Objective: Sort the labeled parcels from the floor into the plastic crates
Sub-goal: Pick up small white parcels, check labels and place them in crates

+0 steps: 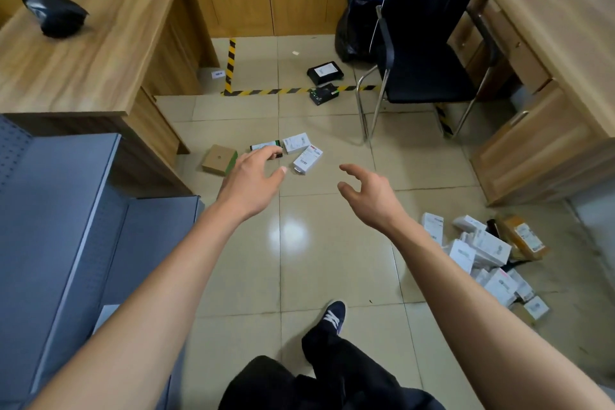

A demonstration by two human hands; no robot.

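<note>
Ahead of your hands, both spread wide and holding nothing, left (253, 178) and right (366, 191), four boxes (301, 151) wait on the floor; a bigger pile (486, 256) sits by your right forearm. No crates visible; sorting looks barely begun.

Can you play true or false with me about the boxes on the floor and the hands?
1. Both hands are empty. True: the left hand and right hand reach out open, holding nothing.
2. A brown cardboard box lies on the floor by the wooden desk. True.
3. The big pile of white boxes is on the chair. False: it lies on the floor at the right; the black chair has no boxes on its seat.
4. The striped floor tape is red and white. False: it is yellow and black.
</note>
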